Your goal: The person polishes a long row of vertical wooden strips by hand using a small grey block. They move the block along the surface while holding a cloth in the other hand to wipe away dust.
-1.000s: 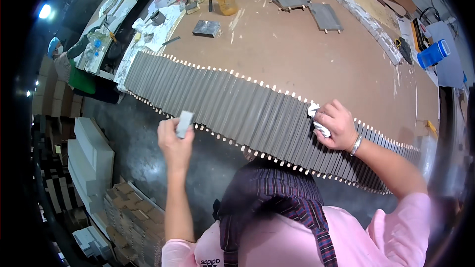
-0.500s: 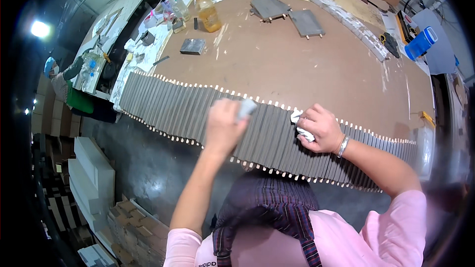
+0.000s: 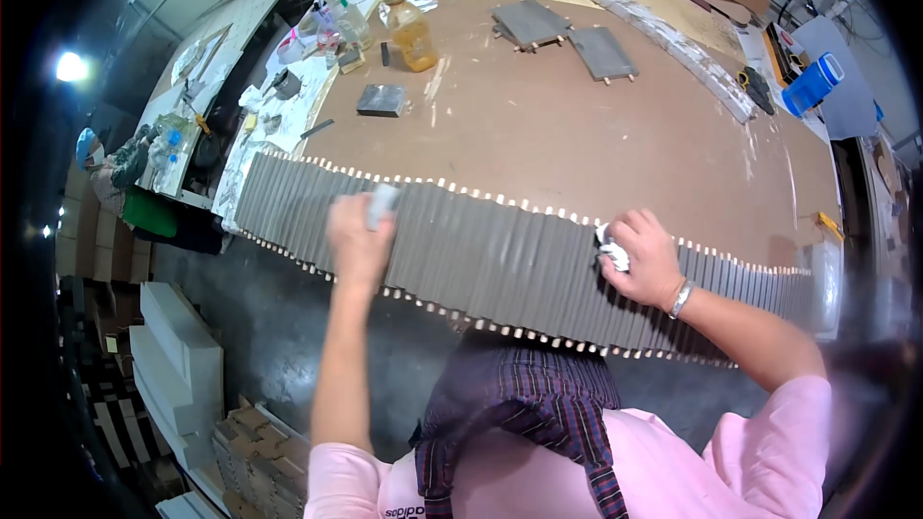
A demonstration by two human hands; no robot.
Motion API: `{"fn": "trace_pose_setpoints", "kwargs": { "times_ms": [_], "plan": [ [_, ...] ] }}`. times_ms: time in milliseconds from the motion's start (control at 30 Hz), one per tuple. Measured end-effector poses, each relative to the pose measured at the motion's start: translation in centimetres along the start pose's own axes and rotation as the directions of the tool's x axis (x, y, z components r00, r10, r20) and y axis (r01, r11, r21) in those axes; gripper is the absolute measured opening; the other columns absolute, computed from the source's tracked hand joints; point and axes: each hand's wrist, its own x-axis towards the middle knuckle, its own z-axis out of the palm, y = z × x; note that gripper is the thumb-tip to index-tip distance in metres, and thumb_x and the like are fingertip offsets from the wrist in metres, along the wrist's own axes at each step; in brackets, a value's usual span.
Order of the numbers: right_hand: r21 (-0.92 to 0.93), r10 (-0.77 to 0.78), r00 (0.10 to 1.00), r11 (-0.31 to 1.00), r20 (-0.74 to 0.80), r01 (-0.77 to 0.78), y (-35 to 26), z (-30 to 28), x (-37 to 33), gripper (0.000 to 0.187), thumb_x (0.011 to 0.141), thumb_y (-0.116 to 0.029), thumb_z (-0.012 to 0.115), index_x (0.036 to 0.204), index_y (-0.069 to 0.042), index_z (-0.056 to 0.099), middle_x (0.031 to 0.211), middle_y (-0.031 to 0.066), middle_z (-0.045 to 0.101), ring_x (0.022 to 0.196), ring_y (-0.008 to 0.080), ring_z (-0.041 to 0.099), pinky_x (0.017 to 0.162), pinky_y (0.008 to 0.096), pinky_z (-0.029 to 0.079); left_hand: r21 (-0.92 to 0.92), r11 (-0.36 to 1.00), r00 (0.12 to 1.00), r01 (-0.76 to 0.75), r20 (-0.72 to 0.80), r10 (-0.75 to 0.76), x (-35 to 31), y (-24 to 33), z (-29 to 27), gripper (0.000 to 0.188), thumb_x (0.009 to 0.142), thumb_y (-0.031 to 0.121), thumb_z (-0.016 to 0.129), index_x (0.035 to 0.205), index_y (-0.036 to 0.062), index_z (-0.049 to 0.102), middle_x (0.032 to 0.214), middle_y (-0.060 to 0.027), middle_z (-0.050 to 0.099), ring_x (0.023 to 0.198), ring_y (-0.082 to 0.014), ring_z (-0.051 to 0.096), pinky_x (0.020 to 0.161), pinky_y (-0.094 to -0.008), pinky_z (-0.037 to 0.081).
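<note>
A long row of narrow grey slats (image 3: 490, 255) with pale peg-like ends runs along the table's near edge. Over the left part of this row, my left hand (image 3: 354, 238) is closed round a small light-grey block (image 3: 383, 204) whose upper end sticks out. What the block is made of I cannot make out. Farther right, my right hand (image 3: 652, 258) grips a crumpled white cloth (image 3: 613, 255) against or just above the slats. Its fingers are curled, hiding part of the cloth.
Beyond the row on the brown tabletop (image 3: 538, 144) lie a dark grey block (image 3: 382, 100) and grey panels (image 3: 603, 53). A jar of amber liquid (image 3: 411, 34), a paint-marked white bar (image 3: 663, 43) and a blue jug (image 3: 812, 85) stand farther off. A co-worker (image 3: 111, 173) is at far left.
My left hand has moved left along the slats with the grey block. My right hand has shifted slightly right, still gripping the white cloth.
</note>
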Motion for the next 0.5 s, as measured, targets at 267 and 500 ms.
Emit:
{"fn": "trace_pose_setpoints", "kwargs": {
  "times_ms": [267,500],
  "plan": [
    [-0.023,-0.021,0.999,0.999,0.03,0.022,0.1,-0.4,-0.2,0.029,0.07,-0.019,0.069,0.094,-0.005,0.061,0.096,0.0142,0.06,0.082,0.0356,0.056,0.071,0.0447,0.049,-0.092,0.974,0.977,-0.206,0.035,0.21,1.3,-2.1,-1.4,0.032,0.076,0.01,0.08,0.102,0.0003,0.065,0.097,-0.0185,0.062,0.095,-0.0384,0.059,0.085,-0.0492,0.048],
    [-0.071,-0.014,0.999,0.997,0.047,0.017,-0.2,0.2,0.2,0.033,0.071,-0.024,0.066,0.096,-0.002,0.059,0.096,0.0163,0.058,0.082,0.0366,0.055,0.071,0.0456,0.048,0.041,0.963,0.962,0.268,-0.071,-0.265,5.7,-20.9,-4.2,0.031,0.077,0.008,0.078,0.105,0.0024,0.065,0.097,-0.0165,0.062,0.097,-0.0373,0.06,0.085,-0.0491,0.048]
  ]
}}
